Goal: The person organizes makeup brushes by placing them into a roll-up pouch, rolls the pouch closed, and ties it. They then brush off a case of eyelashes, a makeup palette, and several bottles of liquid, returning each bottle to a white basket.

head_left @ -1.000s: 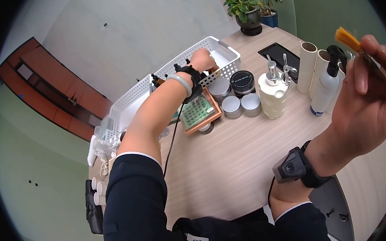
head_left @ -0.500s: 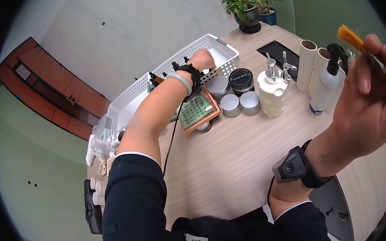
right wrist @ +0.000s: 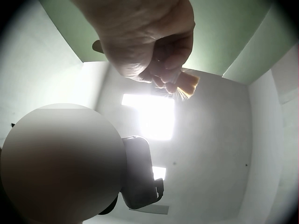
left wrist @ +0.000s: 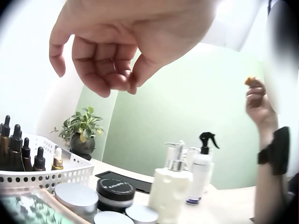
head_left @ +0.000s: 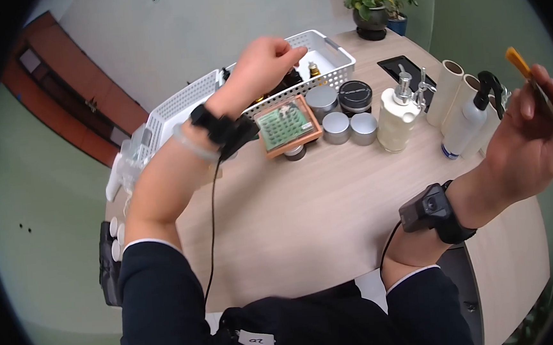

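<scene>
My left hand [head_left: 260,64] is raised above the near side of a white perforated basket [head_left: 340,72]. In the left wrist view its fingers hang loosely bent, the thumb tip close to a fingertip, with nothing seen between them. A dropper bottle with a gold collar [head_left: 313,69] stands in the basket just right of that hand, beside several dark dropper bottles [left wrist: 15,144]. Up at the right, my right hand [head_left: 523,139] grips a flat brush [head_left: 518,61] by its handle. The brush's orange bristles [right wrist: 188,84] stick out past the fingers.
In front of the basket lie a wooden-framed case of green contents [head_left: 286,127], silver tins [head_left: 335,128] and a black-lidded jar [head_left: 355,95]. A cream pump bottle [head_left: 396,122], a spray bottle [head_left: 465,124], cardboard tubes [head_left: 444,93] and a black tablet-like slab [head_left: 399,68] stand or lie farther right.
My left hand has come up out of the basket and moved left, exposing the gold-collared bottle. The right hand keeps the brush raised. The head view has shifted slightly.
</scene>
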`<state>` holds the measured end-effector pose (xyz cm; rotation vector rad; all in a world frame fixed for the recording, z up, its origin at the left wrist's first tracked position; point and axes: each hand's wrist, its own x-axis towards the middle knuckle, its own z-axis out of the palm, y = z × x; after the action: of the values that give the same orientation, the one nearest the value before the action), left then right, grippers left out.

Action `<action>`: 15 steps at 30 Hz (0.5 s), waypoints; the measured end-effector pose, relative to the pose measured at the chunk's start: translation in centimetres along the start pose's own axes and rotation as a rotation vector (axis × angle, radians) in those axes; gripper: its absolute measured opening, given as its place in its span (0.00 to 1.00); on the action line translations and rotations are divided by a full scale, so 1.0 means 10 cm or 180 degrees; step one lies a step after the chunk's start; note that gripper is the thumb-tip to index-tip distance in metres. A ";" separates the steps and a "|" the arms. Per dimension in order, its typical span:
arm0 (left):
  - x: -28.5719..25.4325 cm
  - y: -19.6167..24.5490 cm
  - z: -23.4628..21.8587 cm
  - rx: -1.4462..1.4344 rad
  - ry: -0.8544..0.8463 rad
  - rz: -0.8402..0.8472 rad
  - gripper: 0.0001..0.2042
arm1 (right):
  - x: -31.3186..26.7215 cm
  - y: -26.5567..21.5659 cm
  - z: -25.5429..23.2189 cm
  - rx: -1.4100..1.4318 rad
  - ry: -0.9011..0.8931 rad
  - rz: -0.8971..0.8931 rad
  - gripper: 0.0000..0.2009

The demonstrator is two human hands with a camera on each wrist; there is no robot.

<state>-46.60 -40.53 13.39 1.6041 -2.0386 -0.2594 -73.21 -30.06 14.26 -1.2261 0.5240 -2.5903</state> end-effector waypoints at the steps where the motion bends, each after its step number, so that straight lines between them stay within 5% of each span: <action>1: -0.28 0.05 -0.11 -0.0131 0.0020 -0.0035 0.19 | 0.02 0.01 -0.05 0.0184 -0.0051 -0.0010 0.20; 4: -1.13 0.04 -0.35 -0.0290 0.0246 -0.0203 0.20 | 0.24 0.19 -0.51 0.0749 -0.0670 0.0210 0.20; 6: -1.72 -0.01 -0.45 -0.0380 0.0237 -0.0258 0.20 | 0.14 0.19 -0.35 0.0827 -0.0100 -0.0014 0.20; 7: -2.01 -0.07 -0.46 -0.0430 0.0202 -0.0223 0.20 | 0.31 0.29 -0.54 0.1053 -0.0761 0.0041 0.19; 9: -2.55 -0.15 -0.48 -0.0407 0.0204 -0.0469 0.20 | -0.06 -0.13 0.16 0.0206 -0.0340 -0.0370 0.17; 12: -3.23 -0.29 -0.52 -0.0542 0.0206 -0.0923 0.18 | 0.31 0.52 -0.46 0.0362 -0.1193 0.0514 0.16; 15: -3.72 -0.42 -0.56 -0.0648 0.0384 -0.1173 0.15 | -0.10 0.26 -0.10 -0.0490 -0.1756 0.0751 0.15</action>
<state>-34.42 -5.57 5.59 1.8073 -1.5635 -0.4741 -73.22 -31.86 11.91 -1.7238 0.7015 -1.9310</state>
